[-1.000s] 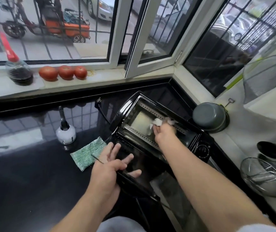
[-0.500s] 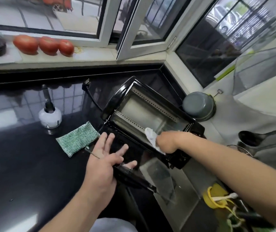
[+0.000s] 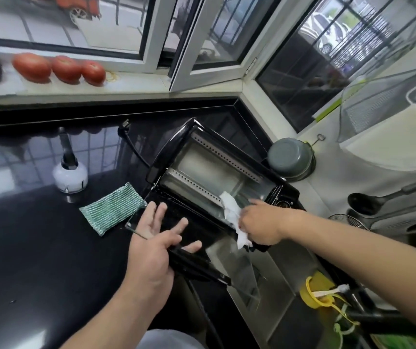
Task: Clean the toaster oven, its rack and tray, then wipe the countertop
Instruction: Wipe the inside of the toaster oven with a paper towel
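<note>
Head view, looking down. Black toaster oven with perforated metal side rails, standing on the glossy black desk, door dropped open toward the camera. Left hand laid flat on the open glass oven door, fingers straight and spread, grip open, nothing held. Right hand at the front right corner of the oven mouth, grip closed around a crumpled white paper towel, the towel pressed against the lower front edge of the opening.

Green-and-white striped cloth lying flat on the desk, just beside the door's left corner. White round-bodied bottle with a dark neck upright on the desk, behind the cloth. Black power plug and cord behind the oven's left side. Grey upturned bowl just beside the oven's rear right corner. Three red tomatoes in a row on the pale windowsill. Yellow ring-shaped object down in the steel sink area at lower right. Rack and tray not discernible.
</note>
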